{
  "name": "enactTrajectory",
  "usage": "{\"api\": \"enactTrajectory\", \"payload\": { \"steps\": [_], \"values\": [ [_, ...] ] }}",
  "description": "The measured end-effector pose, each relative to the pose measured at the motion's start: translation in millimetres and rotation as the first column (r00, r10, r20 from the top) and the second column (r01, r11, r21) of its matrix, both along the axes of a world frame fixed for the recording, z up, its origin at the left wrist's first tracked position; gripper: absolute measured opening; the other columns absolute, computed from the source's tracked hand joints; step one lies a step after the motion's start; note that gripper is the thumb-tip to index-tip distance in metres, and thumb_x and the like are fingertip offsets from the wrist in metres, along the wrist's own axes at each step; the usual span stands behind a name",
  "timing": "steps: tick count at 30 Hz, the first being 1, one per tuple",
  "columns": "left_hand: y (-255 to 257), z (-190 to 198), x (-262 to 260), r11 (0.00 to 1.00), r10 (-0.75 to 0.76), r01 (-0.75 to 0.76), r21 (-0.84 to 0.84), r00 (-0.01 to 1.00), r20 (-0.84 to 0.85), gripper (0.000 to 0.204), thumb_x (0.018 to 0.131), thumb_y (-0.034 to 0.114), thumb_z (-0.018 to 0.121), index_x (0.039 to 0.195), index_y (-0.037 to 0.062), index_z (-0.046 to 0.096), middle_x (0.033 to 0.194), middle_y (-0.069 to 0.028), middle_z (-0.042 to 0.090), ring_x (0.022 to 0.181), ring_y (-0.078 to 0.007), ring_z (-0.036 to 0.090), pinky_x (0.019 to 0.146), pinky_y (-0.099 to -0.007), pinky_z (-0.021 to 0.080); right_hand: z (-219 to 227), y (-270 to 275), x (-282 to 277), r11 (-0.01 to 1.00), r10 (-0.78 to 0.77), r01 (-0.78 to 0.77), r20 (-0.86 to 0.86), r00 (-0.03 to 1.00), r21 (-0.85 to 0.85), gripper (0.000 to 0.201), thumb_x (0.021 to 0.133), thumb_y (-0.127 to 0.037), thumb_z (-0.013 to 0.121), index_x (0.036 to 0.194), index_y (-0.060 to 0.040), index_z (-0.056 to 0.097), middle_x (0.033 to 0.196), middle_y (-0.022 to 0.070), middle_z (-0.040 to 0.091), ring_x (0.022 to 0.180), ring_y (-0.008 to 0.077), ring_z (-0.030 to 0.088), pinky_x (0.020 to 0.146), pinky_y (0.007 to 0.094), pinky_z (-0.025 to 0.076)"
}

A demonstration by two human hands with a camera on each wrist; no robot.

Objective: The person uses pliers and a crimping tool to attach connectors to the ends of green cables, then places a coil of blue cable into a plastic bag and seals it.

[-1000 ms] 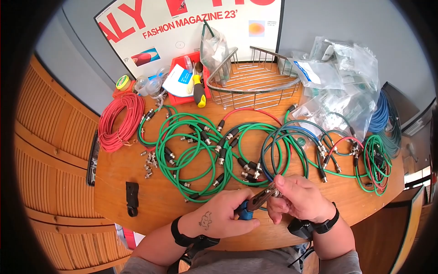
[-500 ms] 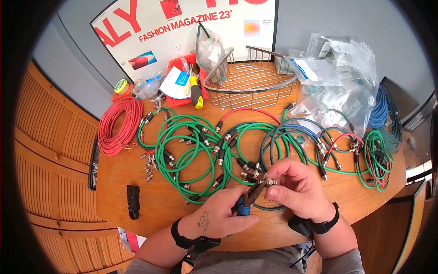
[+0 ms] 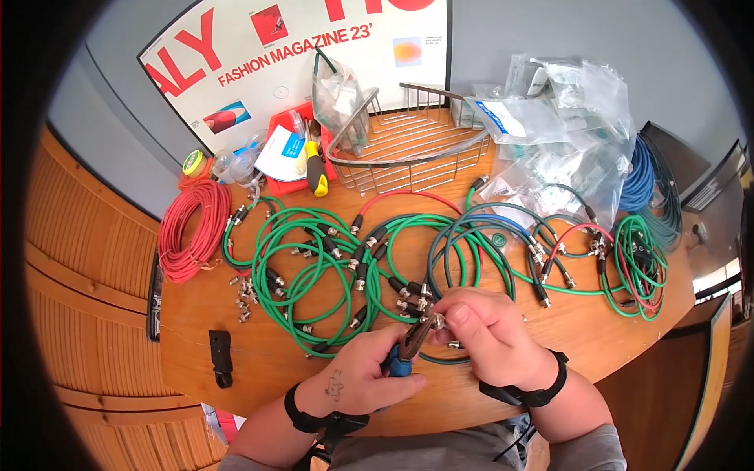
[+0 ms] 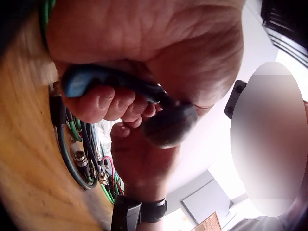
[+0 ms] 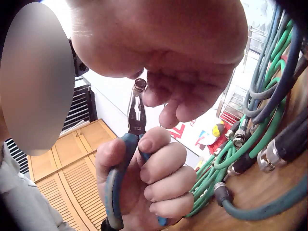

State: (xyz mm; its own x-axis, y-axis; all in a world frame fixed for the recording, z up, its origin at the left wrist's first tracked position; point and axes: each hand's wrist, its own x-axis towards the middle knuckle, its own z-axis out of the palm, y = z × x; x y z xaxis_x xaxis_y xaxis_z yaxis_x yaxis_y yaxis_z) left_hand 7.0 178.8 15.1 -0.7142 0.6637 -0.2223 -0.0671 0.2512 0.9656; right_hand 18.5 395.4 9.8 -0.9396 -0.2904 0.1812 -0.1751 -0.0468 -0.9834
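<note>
My left hand [image 3: 357, 381] grips a pair of long-nose pliers [image 3: 412, 339] by the blue handles, which lie across the palm in the left wrist view. At the tips of the pliers' jaws sits a small silver metal connector [image 5: 140, 85], resembling a BNC fitting. Thumb and forefinger of my right hand [image 3: 495, 334] pinch this connector at the plier tips, partly covering it in the head view. Both hands are over the table's front part, just in front of green coiled cables [image 3: 298, 275] with black and silver ends.
Loose metal connectors [image 3: 246, 298] and a black strap-like tool [image 3: 221, 359] lie at the left. Behind are a red cable coil [image 3: 192, 231], a red bin [image 3: 287, 185] with a screwdriver [image 3: 316, 169], a wire basket [image 3: 408, 161] and plastic bags [image 3: 558, 141]. A blue coil [image 3: 638, 177] is at far right.
My right hand has turned and its fingers have regripped the connector at the plier tips. The left hand keeps hold of the pliers. The head view has shifted slightly.
</note>
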Motion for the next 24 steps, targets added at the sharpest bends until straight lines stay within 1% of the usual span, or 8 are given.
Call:
{"api": "enactTrajectory", "payload": {
  "steps": [1,3,5,7,8,10,19,24],
  "values": [
    [-0.7,-1.6,0.0,1.000,-0.003,0.004,0.012,1.000,-0.022,0.027,0.077,0.014,0.075,0.091,0.0080,0.052,0.075,0.0026,0.052,0.068,-0.0072,0.047,0.062,-0.0241,0.039,1.2,-1.4,-0.2,1.000,0.001,-0.001,0.000,1.000,-0.006,0.019,0.099,-0.017,0.053,0.099,0.0002,0.062,0.081,0.0067,0.060,0.069,0.0156,0.059,0.062,0.0302,0.046],
    [-2.2,-5.7,0.5,1.000,-0.006,0.007,0.016,0.999,-0.042,0.027,0.077,0.014,0.075,0.091,0.0081,0.052,0.075,0.0026,0.052,0.068,-0.0072,0.047,0.062,-0.0241,0.039,5.2,-4.6,0.4,0.992,-0.050,0.054,0.036,0.998,-0.114,0.016,0.098,-0.014,0.056,0.101,0.0007,0.063,0.079,0.0060,0.060,0.070,0.0135,0.058,0.063,0.0275,0.046],
    [-2.6,-9.6,0.5,0.998,-0.009,0.015,0.056,0.994,-0.108,0.034,0.079,0.019,0.076,0.102,0.0047,0.054,0.073,0.0018,0.048,0.064,-0.0084,0.046,0.057,-0.0254,0.039,3.7,-5.9,1.6,0.983,-0.054,0.063,0.060,0.997,-0.175,0.012,0.095,-0.009,0.060,0.102,0.0005,0.063,0.079,0.0054,0.060,0.069,0.0110,0.059,0.062,0.0244,0.046],
    [-2.9,-10.2,-0.6,0.998,-0.029,0.034,0.046,0.994,-0.108,0.035,0.079,0.019,0.075,0.103,0.0047,0.054,0.073,0.0019,0.048,0.064,-0.0084,0.046,0.057,-0.0254,0.039,2.8,-2.6,-0.4,0.997,-0.050,0.043,-0.100,0.994,-0.066,0.012,0.091,-0.005,0.065,0.101,0.0003,0.063,0.081,0.0052,0.062,0.067,0.0092,0.059,0.059,0.0224,0.046],
    [-3.0,-10.2,-0.7,0.998,-0.047,0.051,0.039,0.993,-0.107,0.035,0.080,0.019,0.075,0.103,0.0047,0.054,0.074,0.0019,0.048,0.064,-0.0083,0.045,0.057,-0.0253,0.039,3.9,-1.5,-1.5,0.997,-0.048,0.042,-0.101,0.994,-0.068,0.012,0.091,-0.005,0.065,0.101,0.0003,0.063,0.081,0.0052,0.062,0.067,0.0092,0.059,0.059,0.0224,0.046],
    [-2.6,-9.2,0.0,0.998,-0.040,0.045,0.035,0.992,-0.120,0.035,0.080,0.019,0.075,0.104,0.0047,0.054,0.073,0.0022,0.048,0.063,-0.0083,0.045,0.057,-0.0253,0.039,6.4,0.1,-2.5,0.997,-0.059,0.070,-0.217,0.974,0.041,0.013,0.089,-0.004,0.068,0.101,0.0004,0.063,0.081,0.0052,0.064,0.065,0.0089,0.060,0.056,0.0228,0.046],
    [-3.5,-7.7,-0.2,0.998,-0.054,0.057,0.031,0.993,-0.103,0.037,0.081,0.020,0.075,0.107,0.0046,0.054,0.071,0.0031,0.047,0.062,-0.0080,0.045,0.055,-0.0255,0.038,7.1,0.7,-4.0,0.997,-0.064,0.070,-0.248,0.967,0.016,0.019,0.085,0.000,0.071,0.104,-0.0001,0.064,0.082,0.0058,0.066,0.072,0.0100,0.067,0.057,0.0215,0.049],
    [-1.7,-2.7,-0.3,0.999,-0.046,0.047,0.012,0.994,-0.103,0.038,0.081,0.021,0.075,0.108,0.0047,0.053,0.071,0.0027,0.047,0.061,-0.0082,0.045,0.055,-0.0257,0.038,5.0,0.3,-3.6,0.997,-0.075,0.076,-0.253,0.965,-0.003,0.023,0.084,0.000,0.072,0.106,-0.0002,0.063,0.084,0.0057,0.065,0.071,0.0095,0.065,0.057,0.0217,0.049]
  ]
}}
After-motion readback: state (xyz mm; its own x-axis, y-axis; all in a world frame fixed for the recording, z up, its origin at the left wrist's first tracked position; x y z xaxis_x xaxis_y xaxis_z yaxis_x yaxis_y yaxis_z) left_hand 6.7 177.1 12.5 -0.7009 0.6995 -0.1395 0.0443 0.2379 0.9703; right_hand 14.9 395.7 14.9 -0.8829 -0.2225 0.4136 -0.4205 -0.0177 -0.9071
